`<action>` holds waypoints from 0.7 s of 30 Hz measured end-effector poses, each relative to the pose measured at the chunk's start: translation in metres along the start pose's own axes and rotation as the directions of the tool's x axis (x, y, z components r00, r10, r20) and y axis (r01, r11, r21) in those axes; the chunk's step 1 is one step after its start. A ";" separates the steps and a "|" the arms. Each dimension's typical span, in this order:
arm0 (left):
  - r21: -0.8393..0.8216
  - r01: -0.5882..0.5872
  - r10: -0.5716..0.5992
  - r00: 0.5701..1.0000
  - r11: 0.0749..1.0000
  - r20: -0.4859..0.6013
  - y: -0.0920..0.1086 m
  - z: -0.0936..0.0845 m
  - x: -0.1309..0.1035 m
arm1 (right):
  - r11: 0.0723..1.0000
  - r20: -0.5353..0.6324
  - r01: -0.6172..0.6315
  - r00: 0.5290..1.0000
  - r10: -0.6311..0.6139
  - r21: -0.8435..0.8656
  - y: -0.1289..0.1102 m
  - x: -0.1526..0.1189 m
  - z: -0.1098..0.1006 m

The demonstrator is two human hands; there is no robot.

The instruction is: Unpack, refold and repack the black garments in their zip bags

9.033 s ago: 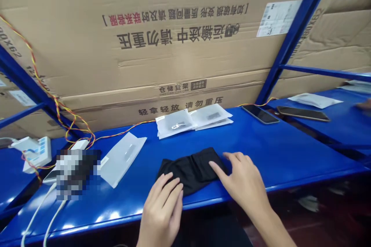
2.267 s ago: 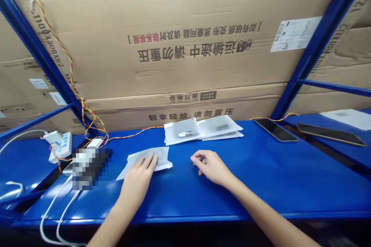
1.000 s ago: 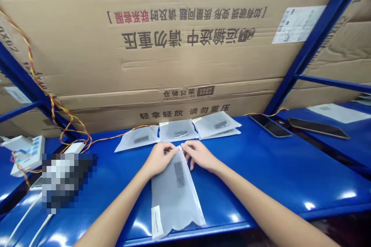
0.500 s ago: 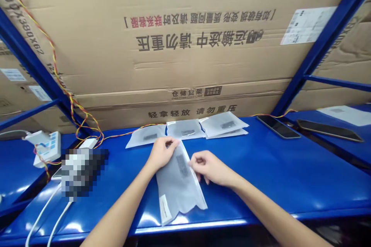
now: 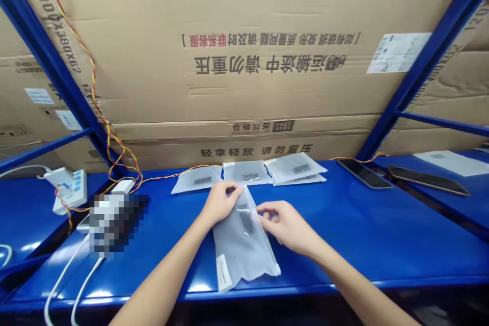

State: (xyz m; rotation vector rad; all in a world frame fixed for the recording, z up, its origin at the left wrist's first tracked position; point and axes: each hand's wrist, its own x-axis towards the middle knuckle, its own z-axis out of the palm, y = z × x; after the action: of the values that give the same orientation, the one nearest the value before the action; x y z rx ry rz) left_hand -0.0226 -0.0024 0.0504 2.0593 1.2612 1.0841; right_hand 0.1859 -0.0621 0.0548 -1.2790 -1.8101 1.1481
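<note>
While the left hand (image 5: 222, 204) pinches the top corner of a frosted bag (image 5: 244, 244) between thumb and fingers, the right hand (image 5: 284, 226) has its thumb and forefinger closed at the bag's zip edge; whether they grip it, I cannot tell. The bag lies at the front of the blue table (image 5: 344, 244), a white label (image 5: 223, 271) at its lower left corner. Behind it, more frosted bags (image 5: 247, 173) lie in a row before a cardboard sheet (image 5: 244, 91). A dark phone (image 5: 364, 173) lies to their right.
</note>
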 end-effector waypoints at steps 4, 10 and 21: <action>0.014 -0.020 0.020 1.000 1.000 -0.004 0.003 0.002 -0.001 | 0.998 0.050 -0.061 0.997 0.062 -0.008 -0.008 0.019 0.010; 0.062 -0.031 0.033 0.999 0.998 -0.035 0.001 -0.001 -0.001 | 0.986 0.041 -0.019 0.999 0.012 0.163 -0.012 0.037 0.030; 0.288 -0.033 0.031 0.999 0.957 0.014 -0.013 -0.015 0.002 | 0.791 -0.348 -0.086 0.865 0.361 0.605 0.022 -0.015 0.018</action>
State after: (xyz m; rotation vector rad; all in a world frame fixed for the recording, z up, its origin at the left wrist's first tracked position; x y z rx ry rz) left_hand -0.0411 0.0050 0.0506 2.3009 1.4586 0.9484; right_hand 0.1841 -0.0780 0.0275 -1.2711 -0.8767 1.2674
